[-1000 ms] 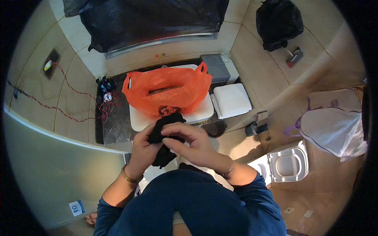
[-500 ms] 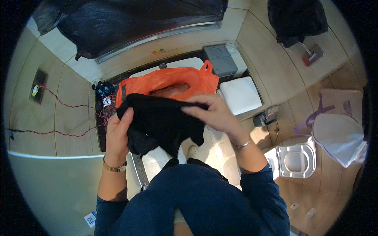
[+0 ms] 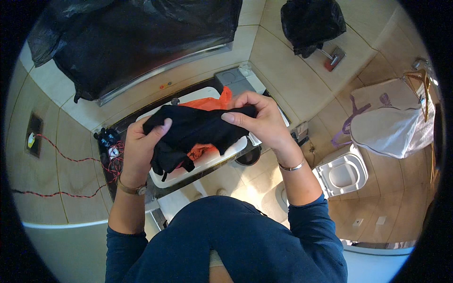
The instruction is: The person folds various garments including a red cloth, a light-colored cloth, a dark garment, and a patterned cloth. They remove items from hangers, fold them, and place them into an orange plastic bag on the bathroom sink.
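Note:
A piece of black cloth, perhaps a garment [image 3: 196, 125], is stretched between my two hands, with a loose fold hanging down on its left side. My left hand [image 3: 141, 146] pinches its left end, thumb on top. At the right end, my right hand [image 3: 264, 118] grips the fabric between thumb and fingers. Beneath the cloth lies an orange bag [image 3: 205, 102], mostly hidden, in or over a white sink [image 3: 163, 180]. Whether the bag holds anything cannot be seen.
Tangled red-and-black cords [image 3: 113, 162] lie at the counter's left end, by dark bottles [image 3: 107, 137]. A grey box [image 3: 233, 79] stands at the back right. Further right are a toilet [image 3: 343, 173] and a hanging white bag [image 3: 391, 129]. A dark bin [image 3: 248, 156] is below the counter.
The view has shifted, bringing the sink's front rim into sight. Both hands still hold the black cloth, which is now drawn out flatter and covers more of the orange bag.

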Motion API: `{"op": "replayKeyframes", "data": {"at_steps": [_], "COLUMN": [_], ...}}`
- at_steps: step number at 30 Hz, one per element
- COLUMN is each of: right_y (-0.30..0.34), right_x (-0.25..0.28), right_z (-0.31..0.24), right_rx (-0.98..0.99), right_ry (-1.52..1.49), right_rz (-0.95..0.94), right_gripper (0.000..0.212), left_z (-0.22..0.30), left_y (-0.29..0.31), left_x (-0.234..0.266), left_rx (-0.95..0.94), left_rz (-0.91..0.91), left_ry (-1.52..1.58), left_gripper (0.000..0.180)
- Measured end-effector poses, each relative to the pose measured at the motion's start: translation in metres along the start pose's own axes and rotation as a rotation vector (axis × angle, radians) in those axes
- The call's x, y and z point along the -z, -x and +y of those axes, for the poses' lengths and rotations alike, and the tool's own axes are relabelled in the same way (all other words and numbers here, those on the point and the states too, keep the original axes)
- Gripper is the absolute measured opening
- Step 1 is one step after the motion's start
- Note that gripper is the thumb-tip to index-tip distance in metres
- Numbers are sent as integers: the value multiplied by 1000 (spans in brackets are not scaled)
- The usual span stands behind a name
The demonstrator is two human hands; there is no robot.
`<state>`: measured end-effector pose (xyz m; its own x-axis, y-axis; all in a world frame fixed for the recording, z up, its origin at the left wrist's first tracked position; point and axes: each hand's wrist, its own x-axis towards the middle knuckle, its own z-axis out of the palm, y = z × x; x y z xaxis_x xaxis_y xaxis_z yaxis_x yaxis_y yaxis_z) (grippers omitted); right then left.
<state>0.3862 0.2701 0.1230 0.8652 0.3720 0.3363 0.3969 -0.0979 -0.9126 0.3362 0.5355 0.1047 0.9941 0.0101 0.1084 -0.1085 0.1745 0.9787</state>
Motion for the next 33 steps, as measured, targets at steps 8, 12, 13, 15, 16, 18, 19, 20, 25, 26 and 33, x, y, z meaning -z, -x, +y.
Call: {"op": "replayKeyframes", "data": {"at_steps": [8, 12, 13, 15, 16, 18, 19, 20, 25, 26, 33], "right_y": [51, 87, 92, 93, 91, 93, 95, 97, 107, 113, 114], "right_x": [-33, -63, -63, -62, -63, -65, -64, -65, -79, -80, -90], "right_z": [75, 98, 102, 93, 89, 92, 94, 97, 114, 117, 100], "right_rx": [-281, -534, -563, -536, -502, -524, -519, -514, -453, -457, -464], "right_ry": [-482, -458, -496, -866, -1052, -1138, -1183, -1234, -1539, -1502, -1230], "right_rz": [-503, -611, -540, -356, -273, -161, -131, -107, 40, 46, 75], "right_gripper": [42, 43, 42, 39, 38, 40, 40, 41, 52, 59, 82], "left_z": [-16, -35, -42, -55, -78, -133, -137, -138, -242, -242, -215], "left_y": [-14, -19, -21, -23, -23, -18, -13, -7, 26, 29, 36], "left_x": [19, 37, 46, 66, 76, 90, 75, 65, 45, 40, 40], "left_rx": [283, 432, 464, 526, 563, 636, 570, 656, 813, 843, 786], "left_rz": [-144, -108, -120, -148, -126, -97, -220, -336, -263, -340, -605], "left_ry": [269, 310, 307, 293, 267, 217, 302, 508, 724, 788, 1021], "left_gripper": [24, 28, 30, 32, 35, 40, 48, 52, 63, 64, 56]}}
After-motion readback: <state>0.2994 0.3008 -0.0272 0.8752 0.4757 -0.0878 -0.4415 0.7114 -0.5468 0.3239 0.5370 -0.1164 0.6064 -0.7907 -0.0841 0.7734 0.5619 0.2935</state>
